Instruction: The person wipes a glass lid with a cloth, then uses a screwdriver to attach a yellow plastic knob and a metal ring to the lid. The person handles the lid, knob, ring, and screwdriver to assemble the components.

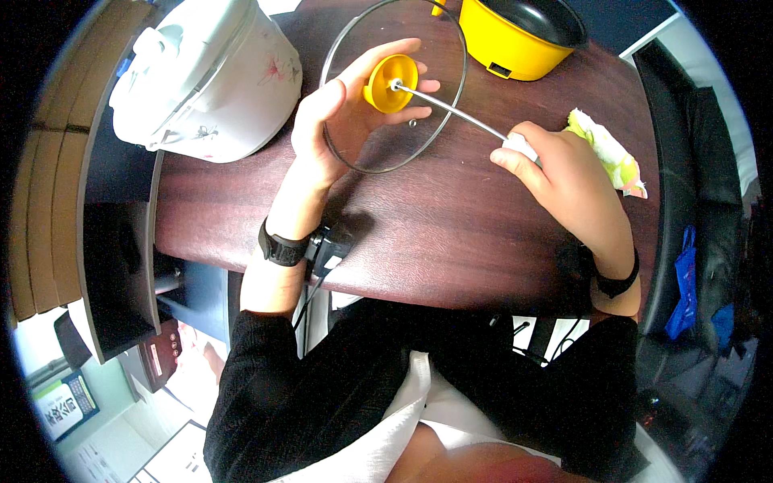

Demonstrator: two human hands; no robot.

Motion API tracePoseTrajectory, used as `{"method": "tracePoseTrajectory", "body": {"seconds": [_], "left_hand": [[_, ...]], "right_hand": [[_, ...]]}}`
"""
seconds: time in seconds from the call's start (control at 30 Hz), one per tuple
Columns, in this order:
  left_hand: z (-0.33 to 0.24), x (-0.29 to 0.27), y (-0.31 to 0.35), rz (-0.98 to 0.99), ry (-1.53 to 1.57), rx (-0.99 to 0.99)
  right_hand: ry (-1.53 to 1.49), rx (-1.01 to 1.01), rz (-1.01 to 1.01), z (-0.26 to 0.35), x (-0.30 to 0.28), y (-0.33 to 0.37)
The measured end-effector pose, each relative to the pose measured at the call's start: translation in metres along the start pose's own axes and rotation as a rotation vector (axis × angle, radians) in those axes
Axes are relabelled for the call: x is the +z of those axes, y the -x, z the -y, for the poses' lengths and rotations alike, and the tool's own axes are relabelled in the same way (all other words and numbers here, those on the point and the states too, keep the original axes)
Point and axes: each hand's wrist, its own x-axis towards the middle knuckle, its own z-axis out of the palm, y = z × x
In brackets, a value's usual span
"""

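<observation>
- Over the far-centre worktop (451, 233): glass lid (437, 58) with yellow knob (388, 95), held in left hand (338, 117) grip.
- Right hand (570, 167) grip: closed on screwdriver (455, 111), tip at knob centre.
- Far right: yellow pot (515, 47).

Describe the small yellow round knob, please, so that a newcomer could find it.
Over the dark reddish-brown table, find the clear round glass lid held in the left hand. At its middle shows the round yellow knob, where the slim metal screwdriver ends. Unlike the large yellow black-lined pot to its right, it is small and dish-shaped.
</observation>
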Motion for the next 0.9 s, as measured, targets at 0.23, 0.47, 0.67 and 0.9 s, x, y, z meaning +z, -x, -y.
{"method": "tracePoseTrajectory", "body": {"seconds": [0.23,0.47,0.67,0.9], "left_hand": [[-0.002,0.001,0.000,0.019,0.001,-0.007],[-0.001,0.003,0.001,-0.007,-0.061,0.007],[-0.003,-0.001,0.002,-0.012,-0.065,0.005],[-0.001,-0.006,0.002,-0.034,-0.103,0.009]], "right_hand": [[-0.112,0.072,0.093,0.003,-0.007,-0.001],[-0.018,-0.034,0.037,-0.006,0.005,-0.001],[-0.136,-0.064,0.113,-0.002,0.007,-0.005],[-0.359,0.009,0.242,-0.004,0.013,-0.012]]}}
